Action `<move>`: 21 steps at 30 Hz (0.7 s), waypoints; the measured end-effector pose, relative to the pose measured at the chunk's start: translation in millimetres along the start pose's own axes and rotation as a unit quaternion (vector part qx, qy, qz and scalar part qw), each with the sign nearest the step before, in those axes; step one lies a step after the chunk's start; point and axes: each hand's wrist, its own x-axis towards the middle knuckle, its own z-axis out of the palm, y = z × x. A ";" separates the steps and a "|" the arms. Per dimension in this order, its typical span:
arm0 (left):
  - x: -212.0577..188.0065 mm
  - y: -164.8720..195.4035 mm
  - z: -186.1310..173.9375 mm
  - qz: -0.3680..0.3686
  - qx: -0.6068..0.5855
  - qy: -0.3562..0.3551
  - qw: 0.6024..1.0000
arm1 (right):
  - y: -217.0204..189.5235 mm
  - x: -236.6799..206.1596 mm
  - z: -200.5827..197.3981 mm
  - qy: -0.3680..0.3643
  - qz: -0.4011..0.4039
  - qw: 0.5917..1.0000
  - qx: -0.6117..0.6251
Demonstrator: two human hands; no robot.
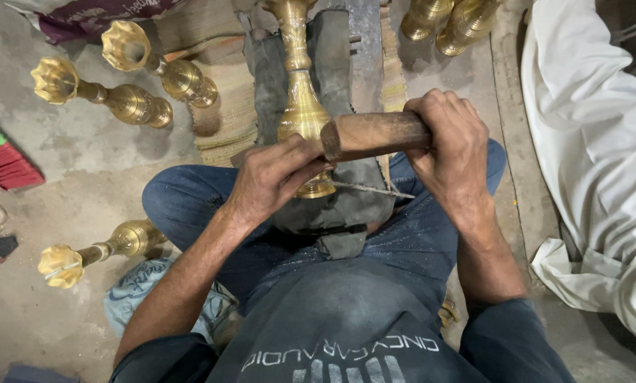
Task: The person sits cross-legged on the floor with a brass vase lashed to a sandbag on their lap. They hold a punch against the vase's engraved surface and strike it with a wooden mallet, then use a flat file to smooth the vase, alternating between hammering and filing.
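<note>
While the brass lamp stand [302,106] is lain lengthwise on a dark cloth pad [346,198] between the knees, its base is pinched by the left hand [275,177], fingers curled tight beside a thin metal blade [371,189]. A wooden handle [374,135] is wrapped fully by the right hand [449,145]. Should the blade skid off the round brass, the near fingertips could be cut, or the stand rolled off the pad toward the finished stands [130,103] on the left.

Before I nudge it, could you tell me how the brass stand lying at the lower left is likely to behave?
The brass stand lies on its side and looks round-bodied, so it would probably roll in an arc. Being metal, it is likely stiff and heavy for its size. Its polished surface may feel slippery.
</note>
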 end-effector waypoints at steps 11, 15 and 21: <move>-5.3 2.1 2.5 -0.002 0.007 0.005 1.000 | 1.3 -2.0 4.0 -0.006 0.008 0.999 0.045; -7.4 -3.1 3.8 0.009 0.023 0.013 1.000 | 1.7 -1.9 5.8 -0.010 0.005 0.999 0.035; -16.5 -16.1 11.6 0.008 0.021 0.010 1.000 | 2.8 -3.9 8.4 -0.009 0.001 1.000 0.030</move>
